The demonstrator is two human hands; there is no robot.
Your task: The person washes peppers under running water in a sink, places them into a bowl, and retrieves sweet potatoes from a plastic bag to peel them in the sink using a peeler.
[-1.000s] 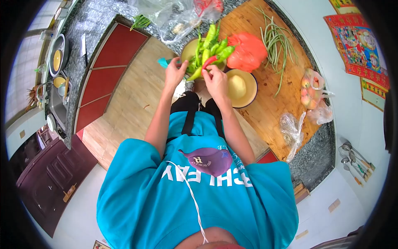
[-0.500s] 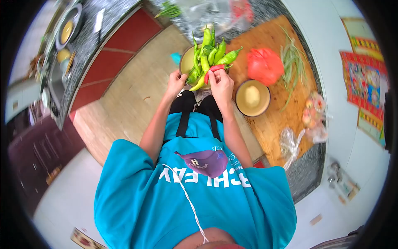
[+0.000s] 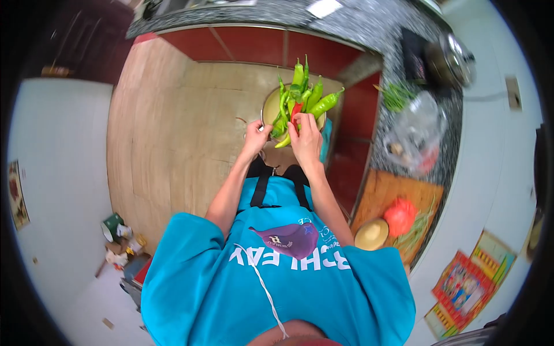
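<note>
A pale yellow bowl (image 3: pixel 269 106) piled with long green chili peppers (image 3: pixel 325 105) is in front of me, above the floor. The peppers' tips stick out past its far and right sides. My left hand (image 3: pixel 257 138) is closed at the bowl's left edge, thumb and fingertips together on the rim. Over the near right side, my right hand (image 3: pixel 307 138) pinches a red chili pepper (image 3: pixel 296 109) between thumb and forefinger. That red pepper points away from me among the green ones. The undersides of both hands are hidden.
Right of me runs a granite counter (image 3: pixel 369 29) above red cabinets (image 3: pixel 349 167). It carries a wooden board (image 3: pixel 369 187), a second bowl (image 3: pixel 371 235), a red plastic bag (image 3: pixel 400 217), a clear plastic bag (image 3: pixel 416 130) and a metal pot (image 3: pixel 451 60). A bin (image 3: pixel 112 227) stands lower left.
My view has swung round, so the board and counter now lie farther right and lower. The bowl stays with my hands. The red pepper has turned from sideways to pointing away from me.
</note>
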